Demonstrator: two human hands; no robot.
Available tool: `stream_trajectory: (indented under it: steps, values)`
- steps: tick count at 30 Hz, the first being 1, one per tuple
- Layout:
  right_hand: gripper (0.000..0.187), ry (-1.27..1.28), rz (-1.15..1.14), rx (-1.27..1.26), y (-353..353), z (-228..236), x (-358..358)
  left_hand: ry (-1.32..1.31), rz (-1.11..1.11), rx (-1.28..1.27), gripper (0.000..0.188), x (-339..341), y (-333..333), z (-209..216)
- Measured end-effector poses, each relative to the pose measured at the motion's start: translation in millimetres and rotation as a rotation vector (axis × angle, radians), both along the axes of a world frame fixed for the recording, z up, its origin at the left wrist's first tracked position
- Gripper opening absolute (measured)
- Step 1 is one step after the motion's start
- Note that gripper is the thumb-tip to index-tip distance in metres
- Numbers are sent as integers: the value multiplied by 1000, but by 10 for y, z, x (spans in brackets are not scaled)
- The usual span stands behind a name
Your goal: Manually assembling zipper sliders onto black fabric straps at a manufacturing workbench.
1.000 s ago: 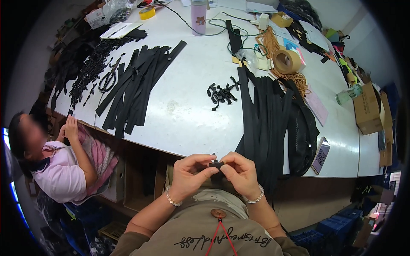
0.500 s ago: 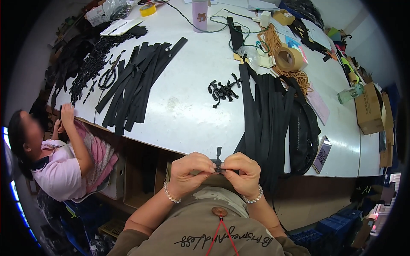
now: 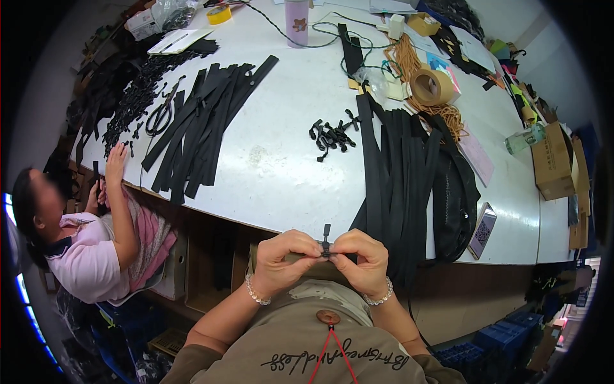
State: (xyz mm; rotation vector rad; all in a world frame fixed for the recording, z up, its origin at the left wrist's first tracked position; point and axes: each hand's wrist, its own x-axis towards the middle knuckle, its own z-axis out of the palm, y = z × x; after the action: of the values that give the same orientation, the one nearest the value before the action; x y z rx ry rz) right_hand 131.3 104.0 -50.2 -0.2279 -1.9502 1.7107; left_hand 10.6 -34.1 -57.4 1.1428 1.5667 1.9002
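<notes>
Close to the table's front edge, my left hand (image 3: 292, 254) and my right hand (image 3: 358, 255) pinch a small black zipper slider (image 3: 326, 246) from either side. Its flat pull tab points away from me, over the table. The fingertips hide most of the slider, and I cannot tell whether a strip runs through it. Beyond my hands lies a small heap of black zipper sliders (image 3: 332, 136). Long black zipper strips (image 3: 400, 173) hang over the edge next to my right hand.
More black strips (image 3: 208, 121), scissors (image 3: 161, 115) and a large slider pile (image 3: 131, 89) lie leftward, where a co-worker (image 3: 89, 237) reaches in. Rightward are a black bag (image 3: 455, 198), a phone (image 3: 481, 233), brown tape (image 3: 432, 88) and a carton (image 3: 553, 163). A lilac cup (image 3: 297, 22) stands behind.
My hands keep their pinch, with the zipper slider and its tab shifting only slightly. The co-worker's raised hand has moved right and onto the table by the slider pile.
</notes>
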Motion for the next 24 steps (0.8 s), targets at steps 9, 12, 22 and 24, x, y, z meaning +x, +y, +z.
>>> stream_trajectory:
  steps: [9, 12, 22, 24]
  values:
    - [13, -20, -18, 36, -5, 10, 10, -139, -1, -96, 17, 60, 1, 58]
    - [10, -56, 17, 7, -3, 16, 12, -139, -5, -127, 19, 59, -4, 58]
    - [6, 20, 32, 43, -51, 7, 11, -245, -50, -61, 16, 75, -13, 26]
    - [5, 37, 10, 47, -82, -1, 16, -222, -67, -57, 16, 61, -5, 35]
